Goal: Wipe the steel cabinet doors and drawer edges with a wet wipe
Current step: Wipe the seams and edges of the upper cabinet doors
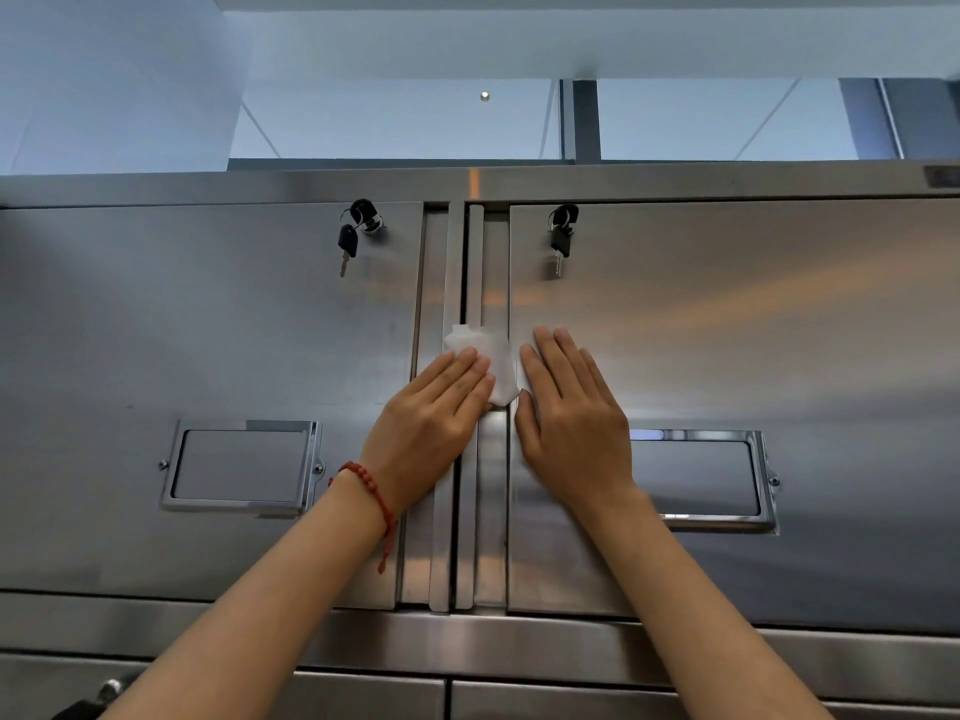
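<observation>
Two steel cabinet doors fill the view: the left door (208, 330) and the right door (753, 330), meeting at vertical edge strips (470, 511) in the middle. A white wet wipe (496, 356) lies flat over these strips. My left hand (431, 423), with a red bead bracelet on the wrist, presses its fingers flat on the wipe's lower left part. My right hand (566, 413) rests flat on the right door just beside the wipe, fingers together, holding nothing.
Keys hang from a lock on each door, the left keys (356, 231) and the right keys (561, 236). Each door has a recessed steel label frame (239, 465) (727, 475). Drawer fronts (571, 701) run below the doors. A ceiling and windows show above.
</observation>
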{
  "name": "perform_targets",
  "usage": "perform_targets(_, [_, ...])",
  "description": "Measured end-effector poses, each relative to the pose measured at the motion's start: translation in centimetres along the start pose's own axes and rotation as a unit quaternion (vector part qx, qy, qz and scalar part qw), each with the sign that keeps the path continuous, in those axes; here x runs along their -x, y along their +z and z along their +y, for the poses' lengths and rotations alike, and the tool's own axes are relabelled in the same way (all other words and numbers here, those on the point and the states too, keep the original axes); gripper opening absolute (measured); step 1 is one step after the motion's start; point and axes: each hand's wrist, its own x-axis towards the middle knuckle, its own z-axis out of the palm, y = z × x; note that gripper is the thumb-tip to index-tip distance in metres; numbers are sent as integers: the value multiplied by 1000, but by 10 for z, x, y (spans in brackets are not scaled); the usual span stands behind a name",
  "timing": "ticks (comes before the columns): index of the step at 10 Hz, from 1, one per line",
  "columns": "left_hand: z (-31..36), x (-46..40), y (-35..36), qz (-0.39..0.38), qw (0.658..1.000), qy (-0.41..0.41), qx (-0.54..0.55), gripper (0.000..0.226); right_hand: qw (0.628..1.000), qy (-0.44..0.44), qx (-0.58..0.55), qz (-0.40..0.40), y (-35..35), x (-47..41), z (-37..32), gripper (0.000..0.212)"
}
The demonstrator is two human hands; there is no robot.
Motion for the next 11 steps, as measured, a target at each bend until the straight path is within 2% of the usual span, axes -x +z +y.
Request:
perform_targets(3, [2,2,1,-5,1000,-14,15,50,1000,-1,-4,1,0,0,0,42])
perform_targets(11, [2,-10,4,11,997,-56,49,41,1000,-2,11,6,0,0,0,42])
